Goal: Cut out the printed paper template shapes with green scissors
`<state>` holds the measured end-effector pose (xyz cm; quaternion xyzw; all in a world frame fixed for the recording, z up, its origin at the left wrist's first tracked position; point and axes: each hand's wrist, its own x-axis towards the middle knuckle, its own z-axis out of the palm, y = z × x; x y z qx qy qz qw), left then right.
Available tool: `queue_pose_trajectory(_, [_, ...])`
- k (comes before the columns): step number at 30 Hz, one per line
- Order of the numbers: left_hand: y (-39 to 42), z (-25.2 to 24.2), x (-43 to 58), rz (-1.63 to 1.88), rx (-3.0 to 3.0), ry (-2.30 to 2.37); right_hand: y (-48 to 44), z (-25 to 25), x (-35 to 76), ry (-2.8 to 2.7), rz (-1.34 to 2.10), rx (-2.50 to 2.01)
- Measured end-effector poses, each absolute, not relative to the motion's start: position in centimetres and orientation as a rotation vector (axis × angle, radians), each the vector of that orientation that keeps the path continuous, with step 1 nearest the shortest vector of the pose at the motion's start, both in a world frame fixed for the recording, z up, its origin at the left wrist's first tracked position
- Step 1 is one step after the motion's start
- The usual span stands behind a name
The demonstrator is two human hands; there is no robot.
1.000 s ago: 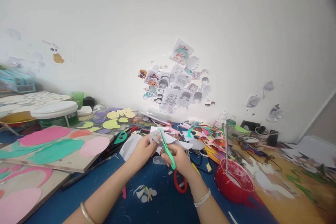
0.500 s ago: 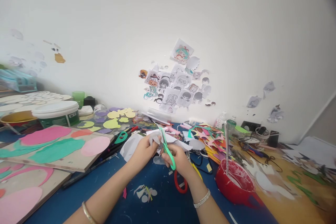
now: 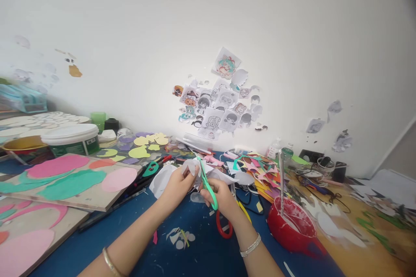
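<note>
My right hand (image 3: 221, 195) is closed around the handles of green scissors (image 3: 206, 181), whose blades point up and away into a white paper piece (image 3: 195, 168). My left hand (image 3: 177, 185) pinches that paper at its left side, holding it above the blue table (image 3: 201, 255). Both wrists wear bracelets. More white paper (image 3: 159, 181) lies under the hands.
Red-handled scissors (image 3: 224, 227) lie just below my right hand. A red bowl (image 3: 292, 225) with white glue and a stick stands at right, coloured paper scraps (image 3: 260, 169) behind it. Boards with pink and green shapes (image 3: 68, 181) fill the left. A white tub (image 3: 69, 138) stands far left.
Hands and scissors have barely shifted; the paper has turned slightly in my left hand and the view has drifted a little.
</note>
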<state>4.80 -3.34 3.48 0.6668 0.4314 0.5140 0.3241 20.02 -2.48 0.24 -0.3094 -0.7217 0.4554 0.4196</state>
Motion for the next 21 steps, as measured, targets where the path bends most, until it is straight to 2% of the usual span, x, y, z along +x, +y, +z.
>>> queue_pose_trajectory(21, [-3.14,3.39,4.56,1.157,1.719,0.875,-2.2,-0.11,20.38,-1.837,1.118,-0.761])
